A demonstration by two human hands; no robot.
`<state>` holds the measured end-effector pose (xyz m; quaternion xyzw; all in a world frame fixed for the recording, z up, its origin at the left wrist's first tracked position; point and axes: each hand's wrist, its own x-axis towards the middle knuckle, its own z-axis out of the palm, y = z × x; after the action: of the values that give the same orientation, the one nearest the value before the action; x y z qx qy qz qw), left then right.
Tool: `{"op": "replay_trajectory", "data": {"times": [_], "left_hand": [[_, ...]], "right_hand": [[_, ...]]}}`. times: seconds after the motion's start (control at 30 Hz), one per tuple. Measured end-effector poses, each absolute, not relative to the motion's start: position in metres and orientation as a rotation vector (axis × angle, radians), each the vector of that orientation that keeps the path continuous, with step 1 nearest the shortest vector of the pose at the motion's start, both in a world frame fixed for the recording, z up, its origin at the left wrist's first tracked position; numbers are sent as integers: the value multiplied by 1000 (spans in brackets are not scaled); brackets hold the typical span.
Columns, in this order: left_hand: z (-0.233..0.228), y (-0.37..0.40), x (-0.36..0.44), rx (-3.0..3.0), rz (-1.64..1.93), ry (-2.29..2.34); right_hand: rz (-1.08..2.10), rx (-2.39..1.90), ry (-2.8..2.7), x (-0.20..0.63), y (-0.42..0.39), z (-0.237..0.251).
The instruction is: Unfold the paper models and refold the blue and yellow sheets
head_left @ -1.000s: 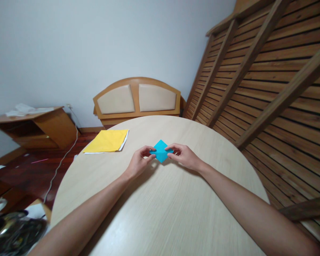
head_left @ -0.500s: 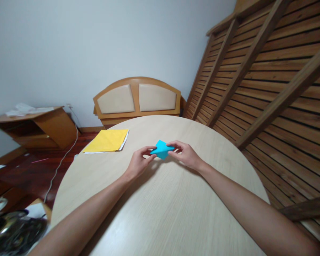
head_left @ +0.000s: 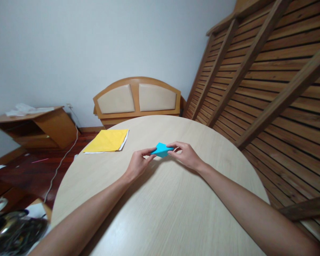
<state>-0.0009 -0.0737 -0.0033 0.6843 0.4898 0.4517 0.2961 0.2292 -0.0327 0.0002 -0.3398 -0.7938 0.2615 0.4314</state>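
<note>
Since a second ago the blue folded paper [head_left: 161, 150] has tipped from a flat-looking diamond to a lower, flatter wedge seen more edge-on; both my hands have barely shifted. Left hand [head_left: 138, 162]: thumb and fingertips pinched shut on the paper's left corner. Right hand [head_left: 185, 155]: thumb and forefinger pinched on the right corner, other fingers curled behind it. Paper sits between the two hands, held just above the round light-wood table [head_left: 160, 209], roughly mid-table toward the far side; can't tell if its lower point touches the surface. Both forearms lie out across the tabletop. Yellow paper sheet [head_left: 106, 140] lies flat near the far left edge of the table, white edge showing under it, well apart from my hands. Beyond the table: wooden headboard with two beige padded panels [head_left: 137, 97] leaning on the white wall, slatted wooden bed frame [head_left: 269, 78] propped up on the right, low wooden shelf unit [head_left: 34, 128] on the left with papers on top, white cable [head_left: 62, 160] running across the dark floor.
</note>
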Motion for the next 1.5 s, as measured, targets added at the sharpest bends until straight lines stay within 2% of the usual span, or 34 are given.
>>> {"op": "replay_trajectory", "data": {"times": [0.27,0.63,0.83,1.1,1.5], "left_hand": [[-6,-71,-1,1746,1209,1298],[-6,-69,-2,1839,1214,1259],[-6,-72,-4,1954,1133,1340],[-19,-67,-10,2380,951,1309],[-11,-78,-5,2552,650,1265]], "right_hand": [[841,-804,-1908,229,-31,-3],[932,-740,-1844,225,-35,-3],[786,-808,-2006,229,-37,2],[485,-692,-2349,233,-33,-2],[438,-685,-2559,239,-36,-1]]}}
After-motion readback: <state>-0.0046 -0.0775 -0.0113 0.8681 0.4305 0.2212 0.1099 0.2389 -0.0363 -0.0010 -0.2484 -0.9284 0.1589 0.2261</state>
